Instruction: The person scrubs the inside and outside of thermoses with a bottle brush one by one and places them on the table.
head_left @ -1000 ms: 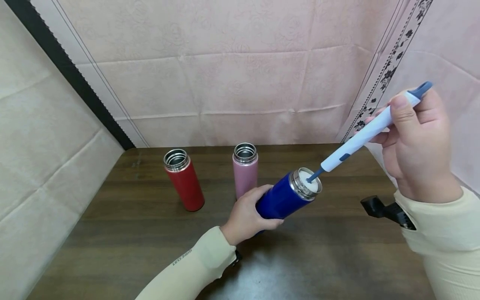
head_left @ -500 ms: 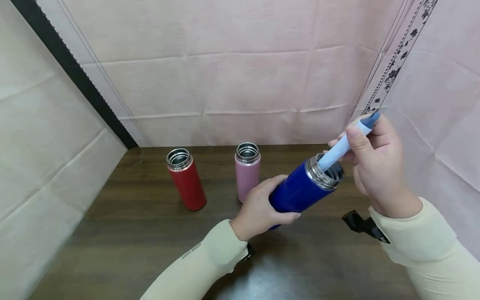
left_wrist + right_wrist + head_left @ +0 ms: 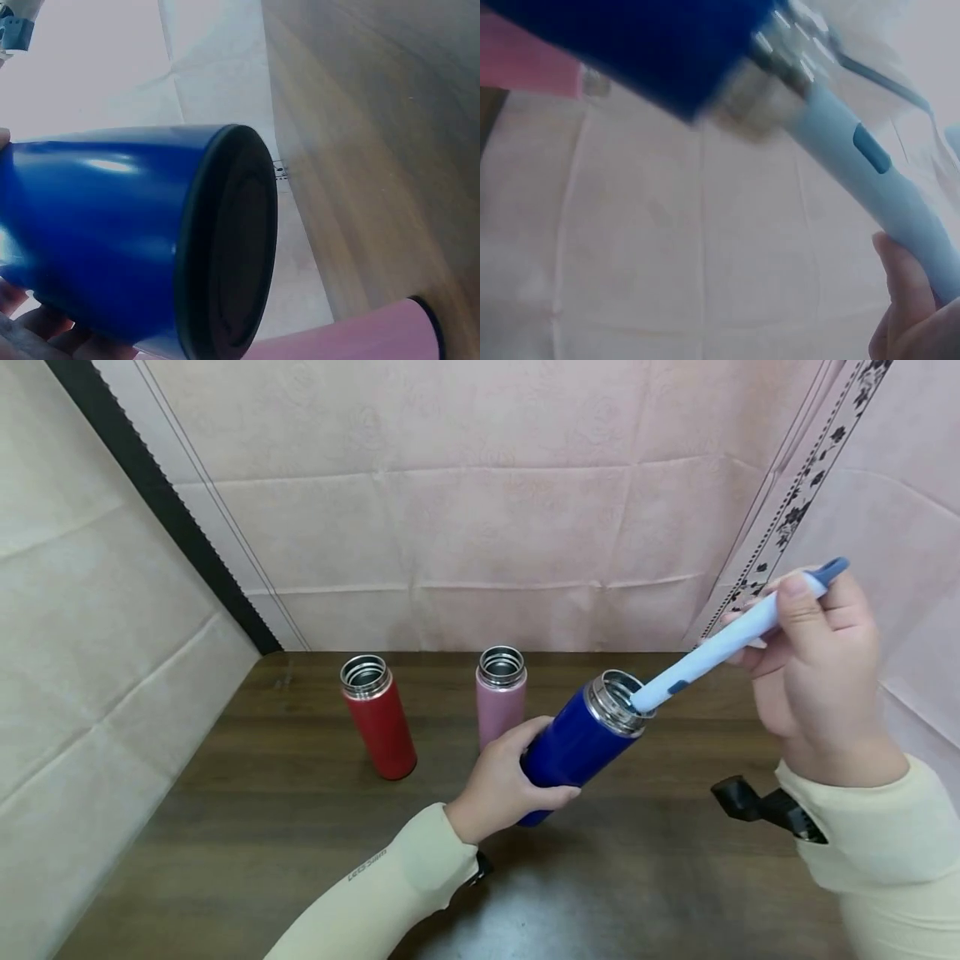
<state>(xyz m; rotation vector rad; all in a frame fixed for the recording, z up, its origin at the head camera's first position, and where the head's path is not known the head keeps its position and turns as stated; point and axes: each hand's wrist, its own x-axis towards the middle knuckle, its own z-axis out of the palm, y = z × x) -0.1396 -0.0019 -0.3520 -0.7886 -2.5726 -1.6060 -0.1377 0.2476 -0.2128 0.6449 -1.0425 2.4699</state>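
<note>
In the head view my left hand [image 3: 498, 781] grips a dark blue bottle [image 3: 581, 739] around its body. The bottle tilts, with its open steel mouth up and to the right; its dark base [image 3: 240, 247] hangs above the wooden table in the left wrist view. My right hand [image 3: 825, 685] holds a bottle brush by its light blue handle [image 3: 727, 639], thumb along the upper end. The lower handle end is at the bottle's mouth [image 3: 618, 702]. The brush's head is hidden inside the bottle. Blur covers the mouth in the right wrist view, where the handle [image 3: 855, 165] crosses into it.
A red bottle [image 3: 380, 722] without a lid stands on the wooden table [image 3: 300, 827] at left. Behind my left hand stands an open pink bottle [image 3: 501, 706]. Pale cloth [image 3: 487, 527] hangs at the back and both sides.
The brush went from the mouth, where its white head showed, deep into the blue bottle, then came partly back out. The bottle shifted right, then back left. The red and pink bottles stayed put.
</note>
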